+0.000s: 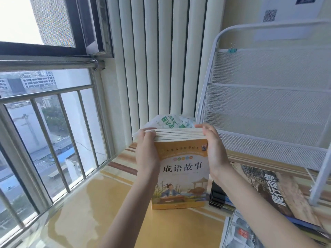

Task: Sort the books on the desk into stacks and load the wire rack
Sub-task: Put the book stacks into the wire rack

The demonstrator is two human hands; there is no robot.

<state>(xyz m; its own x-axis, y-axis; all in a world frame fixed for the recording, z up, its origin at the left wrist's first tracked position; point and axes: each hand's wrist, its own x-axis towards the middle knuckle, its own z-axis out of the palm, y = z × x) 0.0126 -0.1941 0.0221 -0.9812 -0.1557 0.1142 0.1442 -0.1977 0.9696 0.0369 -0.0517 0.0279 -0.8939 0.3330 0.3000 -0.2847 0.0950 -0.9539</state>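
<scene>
Several thin orange-covered books (180, 172) stand upright on their lower edges on the yellow desk (86, 212), pressed together as one stack. My left hand (146, 151) grips the stack's left side, my right hand (214, 147) its right side, fingers curled over the top edges. The white wire rack (265, 104) stands to the right, its mesh shelves bare. A large book with a reptile photo cover (279, 192) lies flat at the rack's foot.
Behind the stack sits a white and green plastic bag (172, 121). A dark book (219, 196) lies right of the stack, and a grey magazine (240, 233) at bottom right. A barred window (44, 131) runs along the desk's left edge. A blue binder clip (232, 50) hangs on the rack.
</scene>
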